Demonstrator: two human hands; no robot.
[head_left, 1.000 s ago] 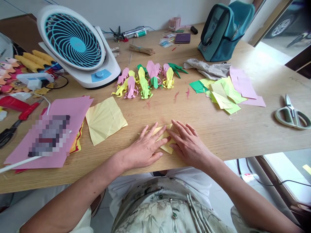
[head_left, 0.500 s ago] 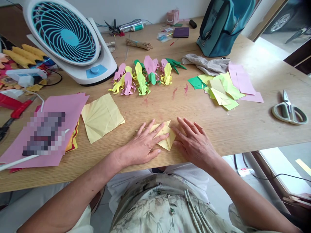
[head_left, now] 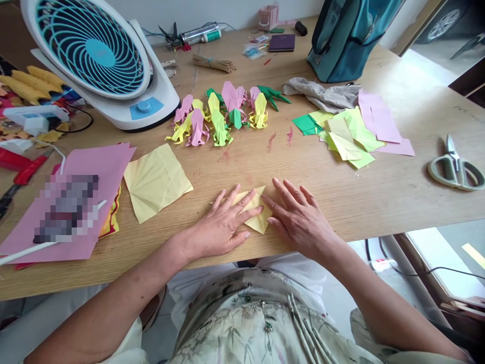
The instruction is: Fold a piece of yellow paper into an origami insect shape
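A folded piece of pale yellow paper [head_left: 259,221] lies flat near the table's front edge, pointed at its near end. My left hand [head_left: 223,222] rests over it with spread fingers pressing it down, hiding its left part. At its right edge lies my right hand [head_left: 299,215], fingers stretched out; the thumb and index finger touch or nearly touch the paper. To the left is a creased, unfolded yellow sheet [head_left: 157,182]. Beyond my hands stands a cluster of folded paper figures [head_left: 219,121] in pink, yellow and green.
Loose green, yellow and pink paper pieces [head_left: 344,136] lie at the right, with scissors [head_left: 454,169] farther right. A fan [head_left: 102,60] stands at the back left, above pink sheets [head_left: 102,167]. A teal backpack [head_left: 344,45] and a grey cloth [head_left: 322,95] are behind.
My right hand has shifted slightly left and away from me, closer onto the folded paper's right edge. My left hand stays on the paper. The camera view has moved a little.
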